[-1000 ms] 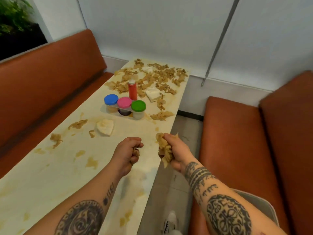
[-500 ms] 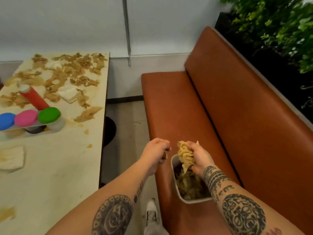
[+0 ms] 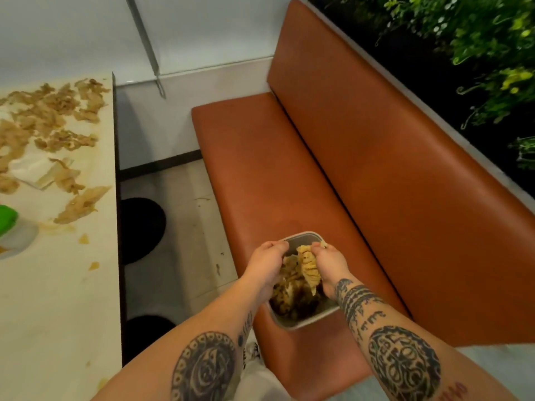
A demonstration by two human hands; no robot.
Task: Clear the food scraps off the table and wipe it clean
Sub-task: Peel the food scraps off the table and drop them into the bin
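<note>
A grey rectangular bin (image 3: pixel 301 322) stands on the orange bench seat (image 3: pixel 260 175) and holds dark food waste. Both my hands are over its opening. My right hand (image 3: pixel 330 264) grips a wad of pale tan scraps (image 3: pixel 309 267) that hangs into the bin. My left hand (image 3: pixel 267 263) is curled just left of the wad, at the bin's near-left rim; whether it holds scraps is hidden. The cream table (image 3: pixel 52 299) at the left carries many tan food scraps (image 3: pixel 52 117) toward its far end, plus smears and small crumbs nearer to me.
A crumpled white napkin (image 3: pixel 31 172) lies among the scraps. A green-lidded jar (image 3: pixel 8 224) stands at the table's left edge of view. Dark round table bases (image 3: pixel 142 227) sit on the floor between table and bench. Green plants (image 3: pixel 477 47) rise behind the orange backrest.
The view swung right from the table to the bench. Both hands carried the scraps off the table edge and have dropped lower over the bin, close together.
</note>
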